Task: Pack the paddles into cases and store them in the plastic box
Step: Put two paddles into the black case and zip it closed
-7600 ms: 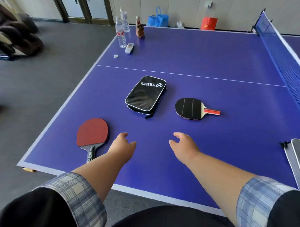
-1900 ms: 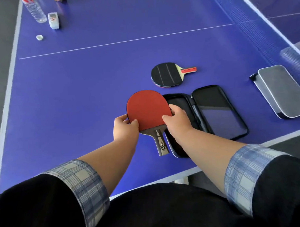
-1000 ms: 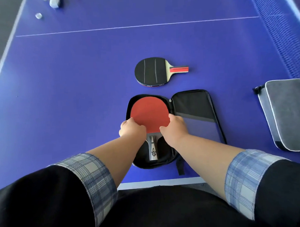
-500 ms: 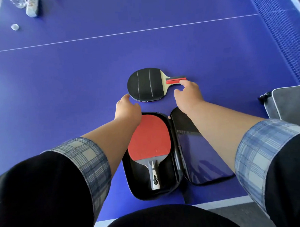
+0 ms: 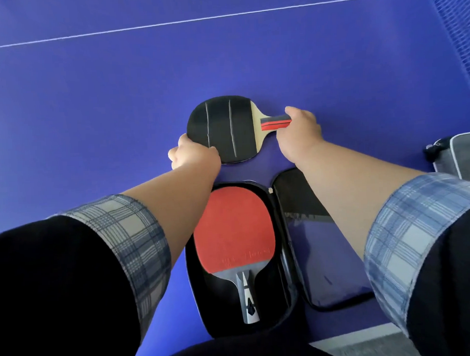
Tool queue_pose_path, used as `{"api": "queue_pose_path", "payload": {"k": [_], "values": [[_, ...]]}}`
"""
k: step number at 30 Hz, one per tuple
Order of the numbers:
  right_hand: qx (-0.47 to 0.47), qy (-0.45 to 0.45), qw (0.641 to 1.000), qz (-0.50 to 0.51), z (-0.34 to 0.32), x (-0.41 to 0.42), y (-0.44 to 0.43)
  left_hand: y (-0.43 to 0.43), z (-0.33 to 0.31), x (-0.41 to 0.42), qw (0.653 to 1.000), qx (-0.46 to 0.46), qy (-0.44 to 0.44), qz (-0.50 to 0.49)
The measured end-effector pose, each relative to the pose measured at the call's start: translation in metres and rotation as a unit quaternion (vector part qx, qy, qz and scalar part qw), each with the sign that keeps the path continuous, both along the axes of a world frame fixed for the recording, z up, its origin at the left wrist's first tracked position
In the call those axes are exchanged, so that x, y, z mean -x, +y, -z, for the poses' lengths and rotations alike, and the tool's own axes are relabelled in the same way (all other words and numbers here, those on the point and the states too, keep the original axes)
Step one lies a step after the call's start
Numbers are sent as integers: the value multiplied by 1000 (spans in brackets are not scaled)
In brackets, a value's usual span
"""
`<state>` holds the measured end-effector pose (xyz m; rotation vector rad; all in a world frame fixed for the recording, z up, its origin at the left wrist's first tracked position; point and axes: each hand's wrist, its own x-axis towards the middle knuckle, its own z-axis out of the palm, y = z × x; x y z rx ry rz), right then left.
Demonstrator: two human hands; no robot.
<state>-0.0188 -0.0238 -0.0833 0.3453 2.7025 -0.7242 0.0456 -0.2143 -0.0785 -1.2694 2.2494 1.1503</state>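
Black paddle (image 5: 224, 130) is now held at both ends, where half a second ago it was only being reached for. The near-left edge of its blade is gripped by the left hand (image 5: 193, 155), whose fingers are hidden beneath the rubber; that hand had been hanging short of the blade, open. The red-and-black handle is clasped by the right hand (image 5: 299, 133), with the fingers curled round its end, where before only the fingertips were laid against it. Whether the paddle has been raised off the blue counter (image 5: 93, 116) cannot be told; its handle is pointed to the right as before. Just nearer than both hands, between the two forearms, the red paddle (image 5: 234, 231) is seen lying face up in the left half of the open black case (image 5: 195, 285), handle toward the person, unchanged since it was pressed down there by both hands a second ago. The lid of the case is spread flat under the right forearm. Well to the right of the right hand, a grey case (image 5: 457, 154) is cut off by the frame edge, and beyond it a strip of net (image 5: 457, 23) is visible. Far beyond both hands, a white line (image 5: 196, 19) is drawn across the counter.
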Motion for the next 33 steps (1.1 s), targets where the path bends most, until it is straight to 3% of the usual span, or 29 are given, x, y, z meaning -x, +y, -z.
{"api": "queue_pose_path", "payload": {"k": [3,8,14,19,33], "values": [[70,27,996,56,-12,-17,4,-2,-7,-9,997,-34,55,-32],[91,48,993,51,-43,-66,16,-5,-46,-31,993,-40,113,-20],[98,28,994,-34,-57,-149,37,-2,-85,-68,990,33,122,55],[97,5,993,-72,-64,-226,36,1,-87,-94,984,39,116,128],[107,-28,993,34,-43,-325,-27,-19,-51,-117,927,6,95,364]]}}
